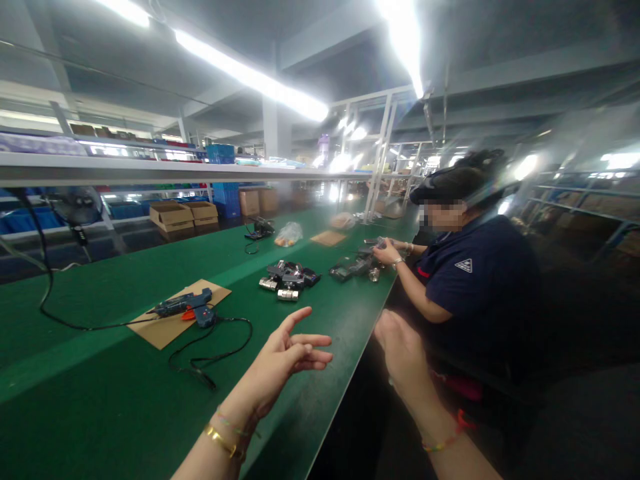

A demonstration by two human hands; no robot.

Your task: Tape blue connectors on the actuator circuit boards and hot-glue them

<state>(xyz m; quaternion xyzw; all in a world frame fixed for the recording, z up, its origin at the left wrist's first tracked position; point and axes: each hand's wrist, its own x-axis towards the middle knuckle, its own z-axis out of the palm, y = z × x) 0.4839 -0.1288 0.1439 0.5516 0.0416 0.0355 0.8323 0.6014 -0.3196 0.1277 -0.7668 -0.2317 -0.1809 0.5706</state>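
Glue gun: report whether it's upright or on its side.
On its side: the glue gun lies with barrel over the cardboard, handle past its edge.

Lighting: long white tube lamps point(250, 77) glowed below a grey ceiling point(215, 20).
Shelving: a long white shelf point(150, 175) ran above the green tabletop's point(100, 287) far edge.
Column: a pale upright pillar point(277, 130) rose behind.

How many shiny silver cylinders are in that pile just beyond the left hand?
2 visible: one silver cylinder at the left of the pile, another at its front. More may be hidden inside.
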